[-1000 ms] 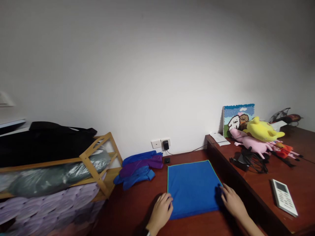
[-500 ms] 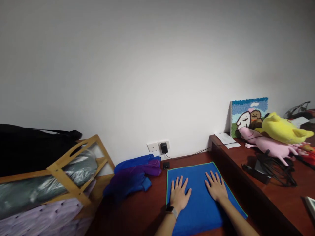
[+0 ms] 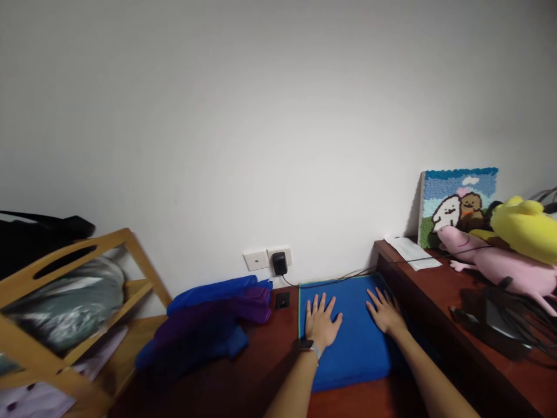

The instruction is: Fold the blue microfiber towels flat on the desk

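A blue cloth (image 3: 353,354) with a thin green edge lies flat on the dark red table. Its far edge reaches the black cable by the wall. My left hand (image 3: 322,326), wearing a wristwatch (image 3: 310,346), rests palm down on the cloth's left part with fingers spread. On the right part, my right hand (image 3: 386,313) also lies flat, fingers apart, close to the side of the raised surface. Neither hand grips anything. Left of the cloth sits a crumpled pile of blue and purple fabric (image 3: 217,307).
A black plug (image 3: 279,263) is in the wall socket. To the right, a raised red-brown surface (image 3: 439,284) bears a dog picture (image 3: 461,203), a pink plush toy (image 3: 500,261), a yellow plush toy (image 3: 528,223) and cables. A wooden frame (image 3: 134,267) stands at left.
Both hands have moved forward with the cloth, whose far edge is now nearer the wall and at the cable. The view has shifted closer and slightly to the right.
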Demonstrator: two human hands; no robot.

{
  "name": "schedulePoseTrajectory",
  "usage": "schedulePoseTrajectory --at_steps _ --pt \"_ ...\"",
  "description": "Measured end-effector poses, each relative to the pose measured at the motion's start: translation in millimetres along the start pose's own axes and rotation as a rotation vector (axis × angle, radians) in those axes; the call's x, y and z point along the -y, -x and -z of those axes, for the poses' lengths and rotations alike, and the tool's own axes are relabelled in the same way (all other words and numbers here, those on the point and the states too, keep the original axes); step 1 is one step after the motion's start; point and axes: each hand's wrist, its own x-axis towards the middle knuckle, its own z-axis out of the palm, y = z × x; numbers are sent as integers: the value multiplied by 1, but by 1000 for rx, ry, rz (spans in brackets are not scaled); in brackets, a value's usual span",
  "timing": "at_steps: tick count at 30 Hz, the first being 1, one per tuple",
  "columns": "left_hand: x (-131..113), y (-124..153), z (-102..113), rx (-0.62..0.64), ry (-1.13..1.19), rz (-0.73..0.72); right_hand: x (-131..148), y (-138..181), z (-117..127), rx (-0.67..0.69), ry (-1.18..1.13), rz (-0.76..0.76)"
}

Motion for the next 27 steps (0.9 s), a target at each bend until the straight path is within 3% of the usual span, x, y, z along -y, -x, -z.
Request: schedulePoseTrajectory --at_steps 7,12,16,19,22,25,27 --pt "-4 -8 -2 -12 -19 24 -4 -16 -8 -6 12 6" --pt "10 24 17 41 -32 49 3 -9 6 -5 32 -1" --pt "55 88 49 70 -81 45 23 27 19 -99 64 15" --pt "103 154 72 18 -154 86 52 83 12 -194 1 215" --pt "156 225 92 -42 -197 133 87 143 -6 -127 -119 390" --pt "206 295 118 -88 -240 250 113 184 -23 -28 -131 408" --pt "233 334 137 -115 -271 354 119 194 -28 -6 -112 390"
